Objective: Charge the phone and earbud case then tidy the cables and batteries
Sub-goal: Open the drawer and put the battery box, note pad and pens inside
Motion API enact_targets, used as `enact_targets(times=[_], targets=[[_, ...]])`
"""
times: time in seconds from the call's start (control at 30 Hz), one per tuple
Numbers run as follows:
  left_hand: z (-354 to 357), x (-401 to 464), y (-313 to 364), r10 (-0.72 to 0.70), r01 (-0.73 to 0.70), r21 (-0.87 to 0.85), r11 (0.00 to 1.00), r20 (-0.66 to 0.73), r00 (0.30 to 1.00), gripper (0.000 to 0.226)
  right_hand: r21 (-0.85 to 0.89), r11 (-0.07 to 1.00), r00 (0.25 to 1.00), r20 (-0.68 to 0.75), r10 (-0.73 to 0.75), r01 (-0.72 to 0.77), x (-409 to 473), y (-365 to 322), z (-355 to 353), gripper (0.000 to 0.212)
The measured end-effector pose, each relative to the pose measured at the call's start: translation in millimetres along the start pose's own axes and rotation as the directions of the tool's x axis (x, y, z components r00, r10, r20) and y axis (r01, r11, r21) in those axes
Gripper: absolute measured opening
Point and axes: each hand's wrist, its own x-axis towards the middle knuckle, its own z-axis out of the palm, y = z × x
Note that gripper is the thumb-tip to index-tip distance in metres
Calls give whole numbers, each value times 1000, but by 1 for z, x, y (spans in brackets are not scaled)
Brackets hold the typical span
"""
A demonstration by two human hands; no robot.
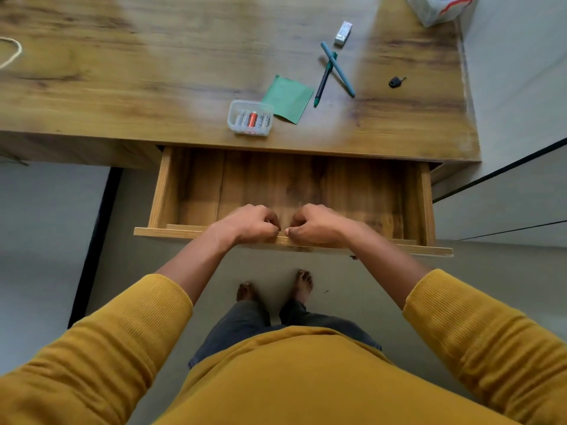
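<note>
Head view looks straight down on my 2 hands at the front of the drawer (196, 191), which stands pulled well out from under the desk (122, 96). My left hand (245, 223) and right hand (316, 223) sit side by side, nearly touching, fingers curled over the top of the front panel and thumbs on its near face — both clenched on that panel, I judge because it has no handle in view and the edge is the only purchase. Nothing shows inside the drawer; its floor is bare wood as far as I can see.

Batteries lie in the clear tub (250, 118), lid off, just back from the desk edge and right above the drawer — handy for dropping in, I'd guess. Beside it is a green paper (288, 98), then 2 pens (333, 73) crossed, a small box (343, 33) and a key (395, 81). A loop of pale cable (13, 53) shows at the far left. Phone and earbud case are out of sight.
</note>
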Motion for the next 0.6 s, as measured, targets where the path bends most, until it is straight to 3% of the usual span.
enact_targets(times=[0.23, 0.6], targets=[[24, -17, -9, 62, -62, -2, 998, 76, 995, 29, 62, 998, 1000, 0, 21, -21, -13, 4, 37, 36], [62, -41, -31, 118, -115, -27, 993, 155, 981, 28, 75, 992, 995, -11, 101, -100, -41, 1, 89, 26]])
